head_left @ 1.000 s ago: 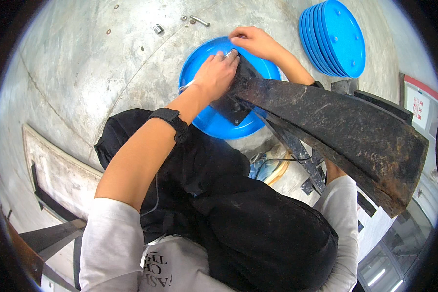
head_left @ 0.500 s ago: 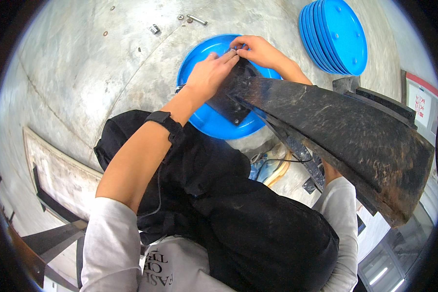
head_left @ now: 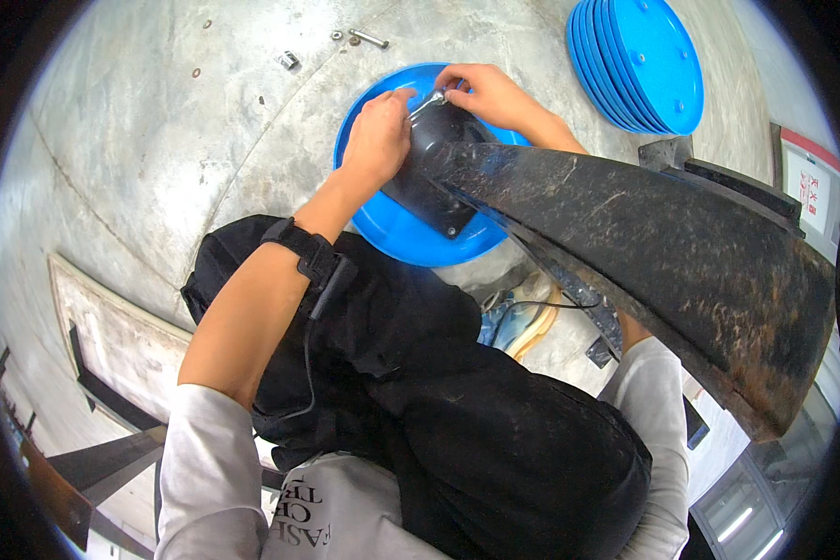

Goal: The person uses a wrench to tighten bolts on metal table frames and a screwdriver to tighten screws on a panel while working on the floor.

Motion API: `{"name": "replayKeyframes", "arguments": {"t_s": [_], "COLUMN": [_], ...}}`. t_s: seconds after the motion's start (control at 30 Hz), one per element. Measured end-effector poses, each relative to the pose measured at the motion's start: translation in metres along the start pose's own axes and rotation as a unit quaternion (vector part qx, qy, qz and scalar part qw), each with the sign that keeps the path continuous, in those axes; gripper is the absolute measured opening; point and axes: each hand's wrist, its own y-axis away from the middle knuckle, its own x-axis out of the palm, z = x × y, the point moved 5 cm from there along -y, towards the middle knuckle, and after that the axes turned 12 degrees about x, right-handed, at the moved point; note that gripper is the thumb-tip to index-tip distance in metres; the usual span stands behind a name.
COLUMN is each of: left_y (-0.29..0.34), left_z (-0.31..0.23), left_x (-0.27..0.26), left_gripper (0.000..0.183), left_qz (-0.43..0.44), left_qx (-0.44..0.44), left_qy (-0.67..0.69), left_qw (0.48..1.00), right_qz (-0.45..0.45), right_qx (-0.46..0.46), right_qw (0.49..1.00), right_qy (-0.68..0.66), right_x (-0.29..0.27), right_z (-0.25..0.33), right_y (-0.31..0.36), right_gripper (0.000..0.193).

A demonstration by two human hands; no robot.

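My left hand is closed around the handle of a silver wrench. The wrench's head sits at the far corner of a black metal plate. There the fingers of my right hand pinch at the wrench head; any fastener under them is hidden. The plate lies on a round blue dish-shaped disc on the floor. From the plate a wide, scuffed black metal beam extends to the right, over my right forearm.
Several blue discs stand stacked on edge at the far right. A bolt, a nut and a small metal socket-like piece lie on the concrete floor. A pale board is at the left.
My left hand has drawn back to the left and nearer, and the silver wrench now shows between the hands. My right hand stays at the plate's far corner.
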Motion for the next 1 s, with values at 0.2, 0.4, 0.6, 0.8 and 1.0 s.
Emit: {"name": "replayKeyframes", "arguments": {"t_s": [0.2,0.4,0.6,0.8,1.0], "left_y": [-0.007,-0.013,-0.041,-0.05,-0.013], "left_z": [-0.002,0.015,0.011,0.001,0.016], "left_x": [-0.007,-0.016,-0.039,-0.039,-0.008], "left_gripper": [0.033,0.035,0.034,0.03,0.034], "left_qz": [0.02,0.033,-0.093,-0.141,-0.092], "left_qx": [-0.004,-0.167,-0.191,-0.186,-0.108], "left_qy": [0.03,0.245,0.342,0.326,0.153], "left_qw": [0.999,0.954,0.915,0.916,0.978], "right_qz": [-0.047,0.02,0.227,0.11,0.072], "right_qx": [0.028,0.107,0.15,0.101,0.247], "right_qw": [0.998,0.976,0.896,0.913,0.944], "right_qy": [-0.035,-0.19,-0.352,-0.38,-0.208], "right_x": [-0.01,-0.014,0.017,-0.006,-0.023], "right_z": [-0.011,-0.014,0.026,0.015,-0.037], "right_y": [0.013,0.022,0.024,0.026,0.079], "right_gripper": [0.024,0.028,0.036,0.031,0.043]}}
